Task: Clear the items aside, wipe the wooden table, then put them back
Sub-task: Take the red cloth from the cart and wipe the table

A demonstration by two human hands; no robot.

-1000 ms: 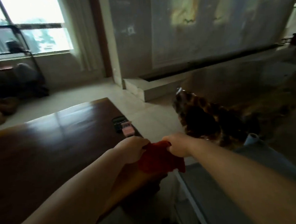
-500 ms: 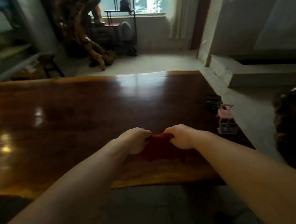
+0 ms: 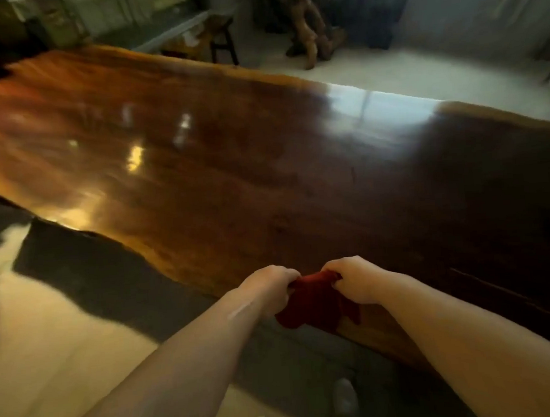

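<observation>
Nearest: left hand (image 3: 268, 288) and right hand (image 3: 353, 281), each clenched on the top edge of a red cloth (image 3: 316, 304). Cloth bunched between them, hanging at the near edge of the wooden table (image 3: 231, 165). Far side: pale floor (image 3: 404, 69), a stool (image 3: 219, 38), a twisted wooden piece (image 3: 306, 27).

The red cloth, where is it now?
Head view, lower centre: the red cloth hangs between the left hand and right hand, at the wooden table's near edge.

no readable text, labels or numbers anywhere
</observation>
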